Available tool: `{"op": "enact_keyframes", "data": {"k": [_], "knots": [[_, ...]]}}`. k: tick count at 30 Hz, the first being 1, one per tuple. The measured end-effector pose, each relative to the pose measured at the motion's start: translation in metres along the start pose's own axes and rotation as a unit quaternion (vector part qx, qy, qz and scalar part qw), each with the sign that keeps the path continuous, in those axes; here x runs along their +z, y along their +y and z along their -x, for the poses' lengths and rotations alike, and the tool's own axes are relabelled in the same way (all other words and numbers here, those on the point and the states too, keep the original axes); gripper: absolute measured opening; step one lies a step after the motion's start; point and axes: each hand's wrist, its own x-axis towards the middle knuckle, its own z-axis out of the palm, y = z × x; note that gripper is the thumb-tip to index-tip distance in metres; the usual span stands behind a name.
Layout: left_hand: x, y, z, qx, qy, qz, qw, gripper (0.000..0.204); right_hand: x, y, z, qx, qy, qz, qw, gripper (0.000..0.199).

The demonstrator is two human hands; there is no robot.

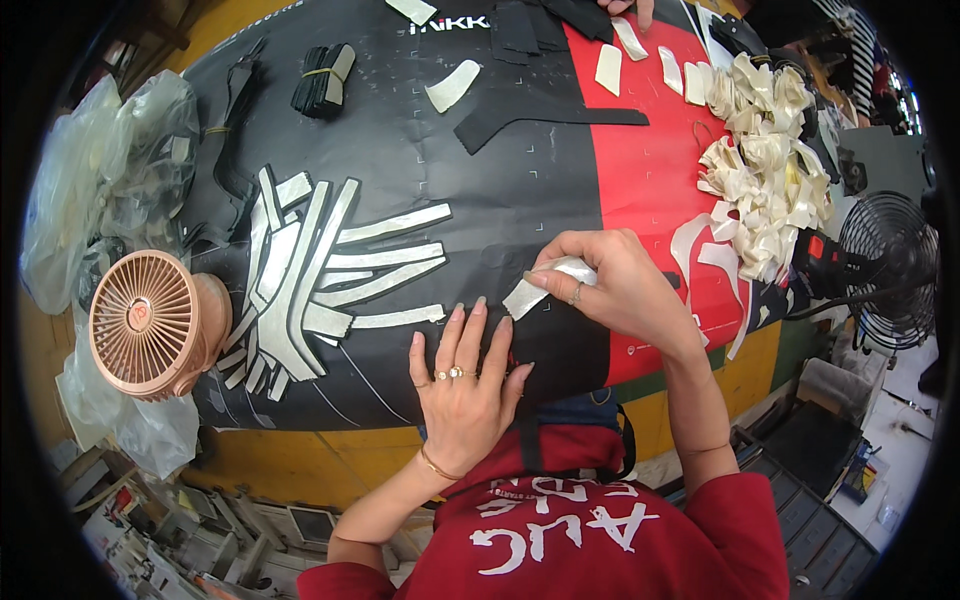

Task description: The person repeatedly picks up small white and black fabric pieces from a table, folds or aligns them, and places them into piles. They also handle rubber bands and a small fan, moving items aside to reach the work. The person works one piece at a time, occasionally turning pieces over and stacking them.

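Observation:
My right hand (625, 285) pinches a short glossy cream strip (524, 300) between thumb and fingers, just above the black part of the table cover. Part of that strip is hidden by the fingers. Palm down, my left hand (460, 385) rests near the table's front edge with its fingers apart and nothing in them; its fingertips are close to the strip's lower end. Left of it lies a fanned pile of cream strips with black edges (300, 270). One strip of that pile (398, 317) reaches toward my left fingers.
A pink fan (145, 322) stands at the left by clear plastic bags (100, 170). A heap of cream strips (765, 165) lies on the right, near a black fan (888, 260). At the back are a black forked piece (545, 120), a banded bundle (323, 82) and another person's hand (640, 10).

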Motion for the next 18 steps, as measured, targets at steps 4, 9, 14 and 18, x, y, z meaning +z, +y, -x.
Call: {"op": "enact_keyframes", "data": {"k": [4, 9, 14, 18], "knots": [[0.0001, 0.0007, -0.0005, 0.0, -0.002, -0.004, 1.0, 0.049, 0.0008, 0.0007, -0.0004, -0.002, -0.001, -0.006, 1.0, 0.023], [0.0007, 0.0005, 0.0001, 0.0, 0.004, 0.002, 1.0, 0.049, 0.0019, 0.0008, -0.0005, 0.003, -0.005, -0.003, 1.0, 0.023], [-0.0022, -0.0009, -0.0019, -0.006, 0.013, 0.037, 0.999, 0.053, 0.0011, 0.0007, -0.0004, 0.003, -0.005, 0.001, 1.0, 0.022], [-0.007, 0.0007, -0.0079, -0.002, 0.001, 0.045, 0.999, 0.059, 0.0018, -0.0001, -0.001, -0.006, -0.004, 0.006, 1.0, 0.022]]}}
